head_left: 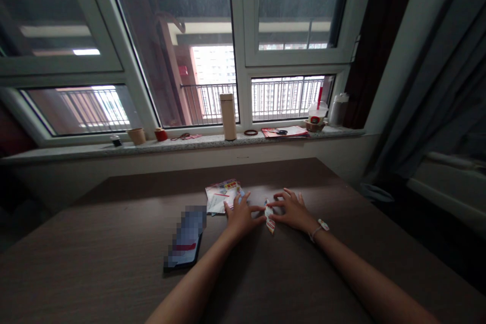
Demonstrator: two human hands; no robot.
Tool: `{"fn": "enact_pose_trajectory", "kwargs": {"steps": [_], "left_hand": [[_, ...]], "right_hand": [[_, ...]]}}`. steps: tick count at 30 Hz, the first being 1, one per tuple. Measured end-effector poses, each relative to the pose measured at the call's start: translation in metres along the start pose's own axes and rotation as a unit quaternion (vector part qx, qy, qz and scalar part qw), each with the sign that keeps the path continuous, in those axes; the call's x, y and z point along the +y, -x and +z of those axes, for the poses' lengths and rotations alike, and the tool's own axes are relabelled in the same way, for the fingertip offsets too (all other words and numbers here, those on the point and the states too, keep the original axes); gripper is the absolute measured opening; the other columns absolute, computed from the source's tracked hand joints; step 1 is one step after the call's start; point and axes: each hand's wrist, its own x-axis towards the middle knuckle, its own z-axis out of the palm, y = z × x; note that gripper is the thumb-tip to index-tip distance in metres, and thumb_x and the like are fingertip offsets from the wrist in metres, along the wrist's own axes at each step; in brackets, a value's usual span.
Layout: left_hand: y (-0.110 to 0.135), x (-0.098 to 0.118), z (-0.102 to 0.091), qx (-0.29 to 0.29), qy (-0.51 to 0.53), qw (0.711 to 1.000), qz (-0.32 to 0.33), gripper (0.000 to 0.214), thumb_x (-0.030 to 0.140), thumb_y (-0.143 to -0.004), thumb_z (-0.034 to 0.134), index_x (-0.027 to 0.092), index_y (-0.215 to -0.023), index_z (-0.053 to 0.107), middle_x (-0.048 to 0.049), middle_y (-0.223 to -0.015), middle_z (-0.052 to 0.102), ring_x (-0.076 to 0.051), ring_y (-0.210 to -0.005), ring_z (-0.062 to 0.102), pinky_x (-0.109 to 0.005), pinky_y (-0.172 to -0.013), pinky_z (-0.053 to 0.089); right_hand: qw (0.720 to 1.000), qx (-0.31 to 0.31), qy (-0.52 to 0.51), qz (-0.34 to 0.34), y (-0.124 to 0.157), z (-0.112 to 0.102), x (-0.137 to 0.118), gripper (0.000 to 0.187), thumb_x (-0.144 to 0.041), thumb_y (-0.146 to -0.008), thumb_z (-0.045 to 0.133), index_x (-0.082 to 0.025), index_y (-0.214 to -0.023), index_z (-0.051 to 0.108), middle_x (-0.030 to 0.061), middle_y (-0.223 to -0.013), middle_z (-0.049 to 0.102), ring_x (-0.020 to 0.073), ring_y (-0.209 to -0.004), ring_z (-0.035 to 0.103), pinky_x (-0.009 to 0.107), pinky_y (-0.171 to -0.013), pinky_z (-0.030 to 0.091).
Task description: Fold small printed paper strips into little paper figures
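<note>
A small folded piece of printed paper (270, 225), white with red and coloured print, lies between my hands on the table. It is narrow and looks pinched in the middle. My left hand (242, 216) reaches it from the left, its thumb and index fingertips at the paper's edge and the other fingers spread. From the right, my right hand (293, 211) has its thumb and index finger on the opposite edge, the rest of its fingers raised apart. Fine folds are too small to make out. Beyond my left hand lie printed leaflets (218, 201), partly covered by its fingers.
A phone (186, 238) with a blurred screen lies left of my left forearm on the brown table (114, 223). Along the windowsill (205, 143) stand a beige flask (228, 116), a paper cup (136, 135), scissors (281, 132) on papers and a drink cup (317, 112) with a red straw.
</note>
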Motion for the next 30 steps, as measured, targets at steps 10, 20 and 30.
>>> {"fn": "enact_pose_trajectory", "kwargs": {"steps": [10,20,30], "left_hand": [[0.0,0.001,0.001,0.005,0.005,1.0,-0.002,0.039,0.063,-0.075,0.062,0.05,-0.112,0.065,0.0006,-0.155,0.029,-0.039,-0.143,0.016,-0.075,-0.104,0.004],[-0.001,-0.001,0.002,0.002,0.007,1.0,0.0,0.04,0.062,-0.074,0.064,0.049,-0.113,0.064,0.0003,-0.155,0.029,-0.039,-0.143,0.016,-0.075,-0.104,0.003],[-0.008,-0.001,0.013,0.043,0.009,0.999,0.027,0.025,0.054,-0.082,0.06,0.041,-0.101,0.071,-0.0016,-0.151,0.036,-0.035,-0.141,0.022,-0.073,-0.105,0.007]], "right_hand": [[0.998,-0.06,-0.001,-0.007,0.01,-0.004,0.0,0.066,-0.073,-0.069,0.06,-0.046,-0.128,0.053,0.0011,-0.15,0.035,0.0357,-0.144,0.011,0.068,-0.109,-0.001],[0.996,-0.083,0.007,-0.027,0.014,-0.004,0.002,0.086,-0.076,-0.062,0.062,-0.042,-0.138,0.042,0.004,-0.156,0.026,0.0358,-0.145,0.007,0.066,-0.11,-0.005],[1.0,-0.003,-0.03,0.001,0.008,0.006,0.004,0.038,-0.059,-0.088,0.044,-0.045,-0.118,0.061,-0.0017,-0.144,0.044,0.0298,-0.14,0.023,0.062,-0.112,0.004]]}}
